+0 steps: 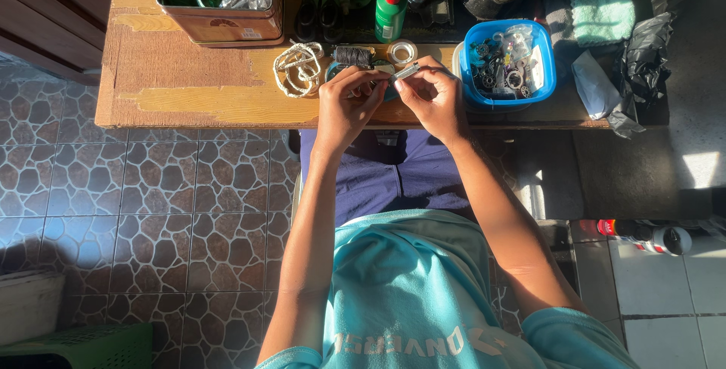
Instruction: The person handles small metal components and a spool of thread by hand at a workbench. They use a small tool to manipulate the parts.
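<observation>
The small silver metal part (406, 72) sits over the worn wooden table (189, 82), clamped between the fingers of the left hand (346, 104) and right hand (435, 97).

Worn, flaking wood on the table (189, 89) — glossy blue plastic for the tub (546, 66); fuzzy green cloth (601, 6), shiny metal tin (227, 25).

Green bottle (389, 12) with red cap, blue tub (546, 63) of small parts, white cord coil (299, 69).

The person wears a short-sleeved turquoise shirt with white lettering, dark blue shorts, and bare forearms.
</observation>
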